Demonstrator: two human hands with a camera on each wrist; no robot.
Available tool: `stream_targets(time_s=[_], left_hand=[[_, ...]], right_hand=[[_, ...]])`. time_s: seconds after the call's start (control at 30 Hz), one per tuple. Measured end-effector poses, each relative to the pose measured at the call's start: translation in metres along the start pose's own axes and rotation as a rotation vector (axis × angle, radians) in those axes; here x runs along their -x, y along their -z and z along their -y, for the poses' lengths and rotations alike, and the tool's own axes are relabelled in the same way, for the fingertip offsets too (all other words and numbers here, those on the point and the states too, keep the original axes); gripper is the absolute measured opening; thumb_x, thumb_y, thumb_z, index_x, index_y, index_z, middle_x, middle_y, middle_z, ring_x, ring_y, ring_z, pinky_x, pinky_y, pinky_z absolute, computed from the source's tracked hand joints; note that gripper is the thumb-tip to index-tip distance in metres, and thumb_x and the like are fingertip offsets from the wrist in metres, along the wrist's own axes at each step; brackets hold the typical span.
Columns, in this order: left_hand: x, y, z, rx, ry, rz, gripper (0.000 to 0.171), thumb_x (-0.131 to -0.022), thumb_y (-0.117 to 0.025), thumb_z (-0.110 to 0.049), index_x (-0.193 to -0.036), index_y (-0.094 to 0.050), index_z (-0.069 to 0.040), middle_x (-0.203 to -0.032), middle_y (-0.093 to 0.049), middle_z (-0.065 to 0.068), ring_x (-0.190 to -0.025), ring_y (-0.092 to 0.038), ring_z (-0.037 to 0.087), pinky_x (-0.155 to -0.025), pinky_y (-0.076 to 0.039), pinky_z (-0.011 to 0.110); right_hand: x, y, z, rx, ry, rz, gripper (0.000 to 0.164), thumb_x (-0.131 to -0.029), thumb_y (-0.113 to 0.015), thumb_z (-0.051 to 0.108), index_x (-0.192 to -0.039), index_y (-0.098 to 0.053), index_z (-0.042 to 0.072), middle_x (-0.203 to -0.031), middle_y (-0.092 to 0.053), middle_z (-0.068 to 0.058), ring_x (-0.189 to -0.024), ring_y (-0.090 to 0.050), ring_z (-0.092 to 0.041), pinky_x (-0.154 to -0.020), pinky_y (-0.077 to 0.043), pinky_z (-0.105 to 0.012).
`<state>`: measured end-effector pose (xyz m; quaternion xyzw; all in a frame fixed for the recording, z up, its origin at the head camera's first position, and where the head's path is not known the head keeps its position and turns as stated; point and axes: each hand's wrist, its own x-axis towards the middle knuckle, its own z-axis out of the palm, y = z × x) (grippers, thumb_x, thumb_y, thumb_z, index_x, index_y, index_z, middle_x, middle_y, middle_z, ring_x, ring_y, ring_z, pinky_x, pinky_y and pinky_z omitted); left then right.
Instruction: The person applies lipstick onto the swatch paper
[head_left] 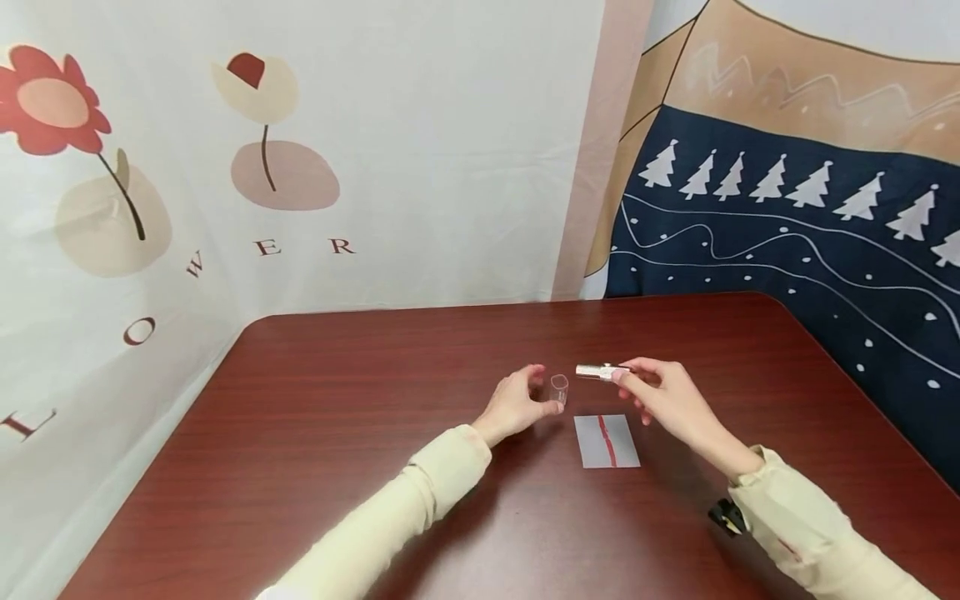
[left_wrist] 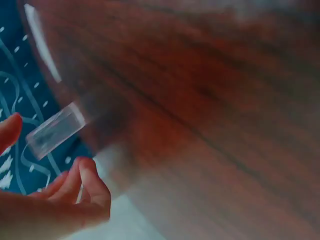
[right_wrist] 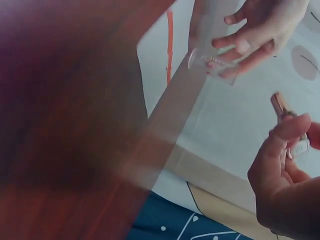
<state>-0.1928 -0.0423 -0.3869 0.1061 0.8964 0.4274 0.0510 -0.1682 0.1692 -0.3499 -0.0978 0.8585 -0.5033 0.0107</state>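
Observation:
A small clear plastic cap [head_left: 558, 390] stands upright on the table [head_left: 375, 358]. My left hand [head_left: 517, 404] is beside it, thumb and fingers spread on either side. In the left wrist view a gap shows between the clear cap [left_wrist: 57, 130] and the fingertips [left_wrist: 85, 165]. To the right, my right hand [head_left: 663, 396] pinches a slim, shiny lipstick tube [head_left: 597, 372] above the table, its metallic end pointing left toward the cap. The right wrist view shows the lipstick tube [right_wrist: 281, 106] between thumb and fingers, which hide part of it.
A white square of paper [head_left: 591, 450] with a red streak down it lies just in front of the cap, between the hands. Printed curtains [head_left: 450, 167] hang behind the table's far edge. A small black device [head_left: 726, 517] sits at the right sleeve.

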Motion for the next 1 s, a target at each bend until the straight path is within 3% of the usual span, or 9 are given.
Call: stream_targets(time_s=[0.13,0.27,0.47,0.6,0.87,1.0], left_hand=[[-0.008,-0.005,0.003,-0.116,-0.022,0.035,0.033,-0.069,-0.069,-0.025,-0.099,-0.062,-0.014,-0.090,-0.062,-0.004,-0.087,-0.055,0.014,-0.074,-0.040,0.028],[-0.011,-0.008,-0.001,-0.173,-0.021,0.019,0.008,-0.071,-0.066,-0.024,-0.079,-0.063,-0.023,-0.072,-0.060,-0.014,-0.070,-0.054,0.008,-0.059,-0.040,0.026],[-0.008,0.001,-0.015,-0.339,-0.119,0.043,0.004,-0.071,-0.065,-0.026,-0.073,-0.061,-0.024,-0.058,-0.053,-0.012,-0.054,-0.049,0.010,-0.046,-0.038,0.026],[-0.005,0.016,-0.023,-0.380,-0.236,0.016,0.014,-0.071,-0.064,-0.027,-0.084,-0.064,-0.021,-0.067,-0.053,-0.010,-0.057,-0.048,0.007,-0.049,-0.039,0.023],[0.000,0.044,-0.043,-0.396,-0.548,0.067,0.020,-0.077,-0.063,-0.024,-0.092,-0.064,-0.012,-0.075,-0.045,-0.005,-0.061,-0.043,0.006,-0.052,-0.036,0.015],[-0.002,0.049,-0.052,-0.375,-0.667,0.054,0.017,-0.077,-0.063,-0.017,-0.091,-0.065,-0.008,-0.079,-0.045,-0.003,-0.062,-0.043,0.005,-0.055,-0.036,0.013]], right_hand=[[-0.015,-0.009,0.000,0.068,-0.022,0.059,0.033,-0.080,-0.057,0.035,-0.096,-0.059,0.005,-0.071,-0.058,-0.014,-0.045,-0.046,-0.017,-0.041,-0.042,-0.032],[-0.021,-0.016,-0.003,0.175,0.001,0.069,0.029,-0.081,-0.056,0.033,-0.094,-0.061,0.007,-0.070,-0.059,-0.012,-0.043,-0.045,-0.017,-0.039,-0.041,-0.029],[-0.023,-0.013,0.001,0.250,0.019,0.068,0.025,-0.081,-0.054,0.029,-0.089,-0.062,0.006,-0.062,-0.054,-0.009,-0.038,-0.044,-0.015,-0.038,-0.039,-0.029],[-0.025,-0.005,0.006,0.165,-0.009,0.101,0.026,-0.082,-0.053,0.030,-0.090,-0.060,0.006,-0.058,-0.049,-0.007,-0.037,-0.041,-0.016,-0.036,-0.036,-0.027],[-0.024,0.002,0.013,-0.247,-0.097,0.304,0.034,-0.087,-0.048,0.031,-0.091,-0.054,-0.003,-0.062,-0.041,-0.007,-0.047,-0.036,-0.013,-0.040,-0.035,-0.023],[-0.024,0.005,0.015,-0.372,-0.088,0.376,0.038,-0.088,-0.046,0.033,-0.100,-0.050,-0.004,-0.065,-0.039,-0.007,-0.053,-0.036,-0.013,-0.042,-0.033,-0.021]])
